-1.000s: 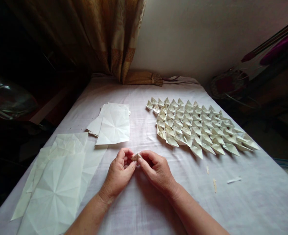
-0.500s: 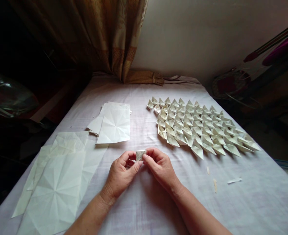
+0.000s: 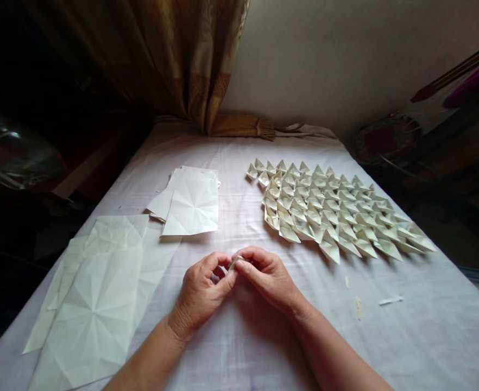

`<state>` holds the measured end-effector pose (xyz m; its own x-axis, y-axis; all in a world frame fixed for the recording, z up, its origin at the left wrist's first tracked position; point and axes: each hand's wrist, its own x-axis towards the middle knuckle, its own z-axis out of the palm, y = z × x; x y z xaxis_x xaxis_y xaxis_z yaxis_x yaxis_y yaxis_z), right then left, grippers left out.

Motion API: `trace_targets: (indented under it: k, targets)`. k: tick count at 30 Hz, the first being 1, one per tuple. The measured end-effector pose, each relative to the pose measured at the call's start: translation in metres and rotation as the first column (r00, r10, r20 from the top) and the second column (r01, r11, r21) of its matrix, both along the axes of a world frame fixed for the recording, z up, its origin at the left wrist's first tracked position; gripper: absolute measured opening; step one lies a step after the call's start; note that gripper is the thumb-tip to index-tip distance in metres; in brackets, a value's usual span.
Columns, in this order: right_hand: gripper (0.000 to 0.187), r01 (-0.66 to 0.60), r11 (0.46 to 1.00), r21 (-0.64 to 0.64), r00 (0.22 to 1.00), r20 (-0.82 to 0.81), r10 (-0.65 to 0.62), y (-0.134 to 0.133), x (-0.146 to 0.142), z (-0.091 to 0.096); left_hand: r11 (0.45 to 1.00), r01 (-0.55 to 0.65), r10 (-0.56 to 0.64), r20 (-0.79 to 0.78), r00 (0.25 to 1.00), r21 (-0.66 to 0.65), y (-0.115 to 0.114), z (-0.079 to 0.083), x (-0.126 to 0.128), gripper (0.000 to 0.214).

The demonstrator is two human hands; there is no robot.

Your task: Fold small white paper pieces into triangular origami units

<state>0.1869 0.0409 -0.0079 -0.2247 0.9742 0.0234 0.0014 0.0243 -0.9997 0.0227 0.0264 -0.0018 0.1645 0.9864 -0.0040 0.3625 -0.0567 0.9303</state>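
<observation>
Between my two hands, a small folded piece of paper [image 3: 235, 262] is pinched at the fingertips, mostly covered by the fingers. My left hand [image 3: 205, 290] grips it from the left with thumb and forefinger. From the right, my right hand [image 3: 268, 279] closes on it, its thumb over the near side. Both hands are held just above the cloth, near the middle of the table. Beyond my right hand stand rows of small folded paper boats [image 3: 329, 209], packed close together.
Creased paper sheets [image 3: 96, 304] lie overlapping at the near left, and another stack of sheets [image 3: 193, 203] lies farther back. Paper scraps [image 3: 391, 300] are on the right of the purple-white cloth [image 3: 223, 347]. A gold curtain [image 3: 207, 92] hangs down onto the far edge.
The folded paper has turned between my fingertips; its flat triangular face no longer shows. My right fingers have moved left over it, closer to my left fingers.
</observation>
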Motion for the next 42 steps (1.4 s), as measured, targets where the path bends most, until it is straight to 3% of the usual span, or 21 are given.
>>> trace_targets:
  k: [5, 11, 14, 18, 23, 33, 42]
  targets:
    - [0.023, -0.071, 0.996, -0.063, 0.995, -0.078, 0.066, 0.004, 0.005, 0.004, 0.985, 0.082, -0.046, 0.225, 0.973, -0.154, 0.003, -0.002, -0.005, 0.024]
    - [0.03, -0.004, 0.978, -0.207, 0.995, -0.094, -0.016, 0.004, 0.003, 0.0, 0.993, -0.001, 0.022, 0.174, 0.984, -0.121, 0.002, -0.001, -0.006, 0.022]
    - [0.032, 0.004, 0.977, -0.214, 0.997, -0.072, -0.02, 0.006, 0.004, 0.0, 0.984, -0.013, 0.05, 0.204, 0.978, -0.177, 0.002, 0.0, -0.005, 0.027]
    - [0.035, -0.05, 0.971, -0.236, 0.996, -0.09, 0.029, 0.006, 0.008, 0.002, 0.942, 0.059, 0.063, 0.347, 0.936, -0.331, 0.004, 0.006, -0.006, 0.036]
    - [0.038, -0.126, 0.96, -0.25, 0.985, -0.15, 0.091, 0.004, 0.011, 0.001, 0.913, 0.17, 0.031, 0.479, 0.877, -0.371, 0.007, 0.015, -0.006, 0.039]
    - [0.035, -0.186, 0.955, -0.23, 0.972, -0.185, 0.144, 0.003, 0.01, 0.0, 0.912, 0.089, 0.082, 0.391, 0.917, -0.4, 0.006, 0.012, -0.008, 0.04]
    - [0.032, -0.114, 0.987, -0.116, 0.986, -0.131, 0.098, -0.001, -0.003, 0.007, 0.978, -0.021, 0.071, 0.233, 0.97, -0.208, 0.002, -0.002, -0.005, 0.026]
